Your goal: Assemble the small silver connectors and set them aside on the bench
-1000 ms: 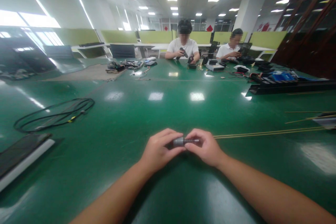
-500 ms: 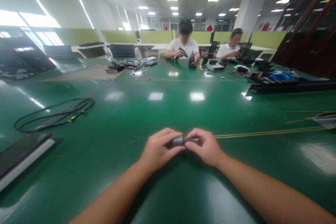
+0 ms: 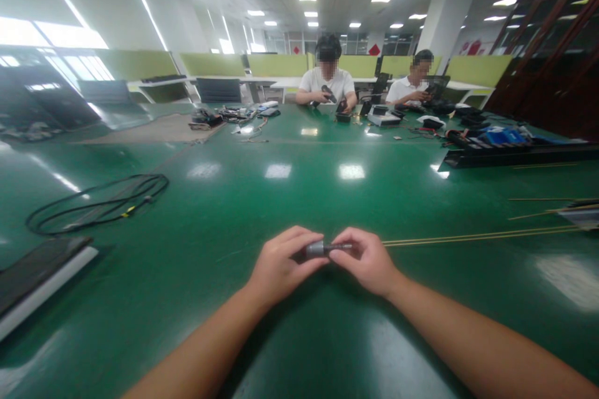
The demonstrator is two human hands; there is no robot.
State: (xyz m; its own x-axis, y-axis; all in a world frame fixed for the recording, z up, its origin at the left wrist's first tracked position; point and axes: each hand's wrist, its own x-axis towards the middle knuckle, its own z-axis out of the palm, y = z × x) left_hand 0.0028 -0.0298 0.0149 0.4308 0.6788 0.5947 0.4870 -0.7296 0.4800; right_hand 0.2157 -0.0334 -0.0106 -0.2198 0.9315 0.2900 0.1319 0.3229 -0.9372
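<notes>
Close to me over the green table [image 3: 299, 199], a small grey cylinder [image 3: 315, 249] lies level between my hands. A thin dark shaft [image 3: 334, 247] with a bright metal end runs out of its right side. My left hand [image 3: 279, 262] is closed round the cylinder, thumb below and fingers above. The thumb and fingers of my right hand [image 3: 367, 262] pinch at the shaft, whose metal tip shows between them. My left palm and fingers hide the cylinder's left end, so its exact kind cannot be made out.
Two thin yellowish rods [image 3: 468, 237] extend rightward from behind my right hand. A coiled black cable [image 3: 98, 206] and a dark slab with a white edge [image 3: 47, 280] lie left. Across the table, one person [image 3: 326, 84] holds a power tool; another [image 3: 412, 87] sits alongside.
My hands have barely moved; the cylinder and shaft have shifted very slightly left and up. Across the table, the person's power tool has changed its angle a little.
</notes>
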